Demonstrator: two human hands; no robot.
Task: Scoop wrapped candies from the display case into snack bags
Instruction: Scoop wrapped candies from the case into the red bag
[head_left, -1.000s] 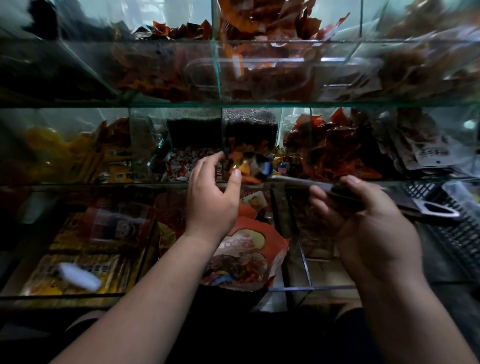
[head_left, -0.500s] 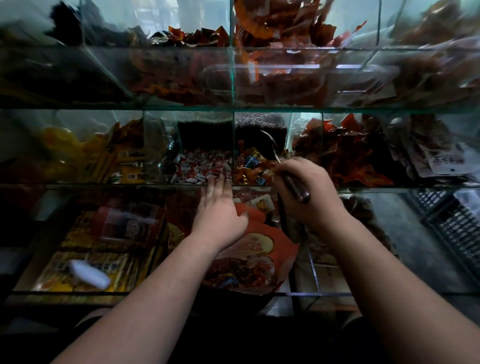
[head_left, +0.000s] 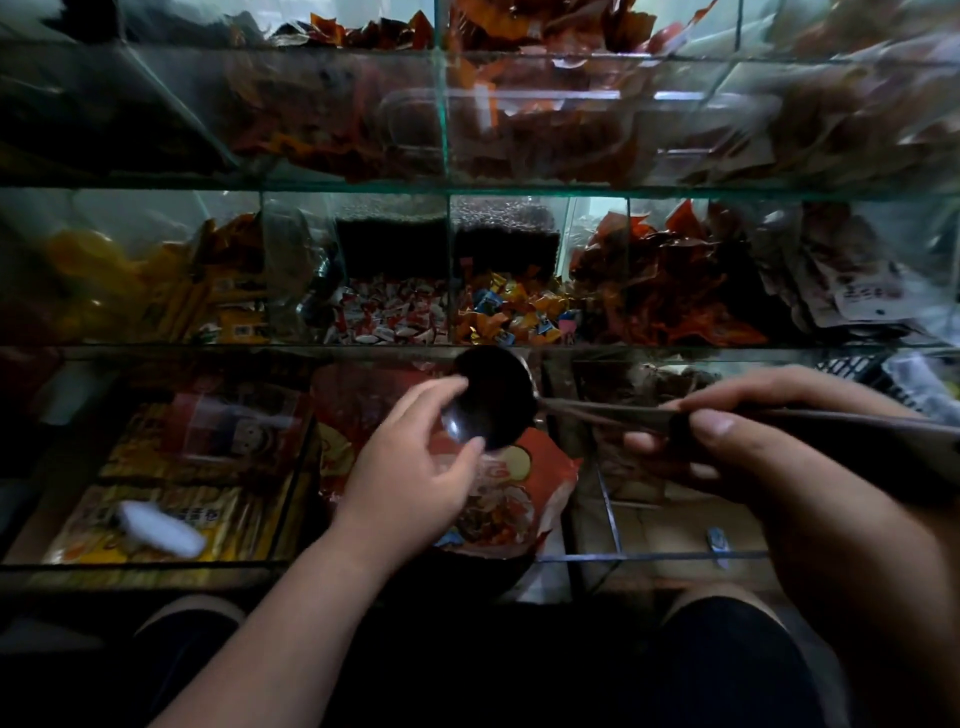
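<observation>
My right hand (head_left: 737, 447) grips the long handle of a dark ladle (head_left: 491, 400). The ladle's bowl hangs over an open red and orange snack bag (head_left: 524, 499) in the lowest tier of the glass display case (head_left: 447, 182). My left hand (head_left: 410, 473) sits over the bag, its forefinger and thumb curled round the left side of the ladle's bowl. The bowl looks dark; I cannot tell what it holds. In the middle tier lie white and red wrapped candies (head_left: 389, 322) and, one bin to the right, mixed colourful wrapped candies (head_left: 514, 317).
Glass dividers (head_left: 605, 499) split each tier into bins. Yellow packets (head_left: 171, 514) and a white object (head_left: 158, 530) lie bottom left. Red packets (head_left: 675, 280) fill the bin on the right, and a black crate (head_left: 857, 369) stands far right. My knees are below the case's front edge.
My right hand drew back to the right and swung the ladle out of the colourful candy bin and down over the bag. My left hand turned and closed round the bowl.
</observation>
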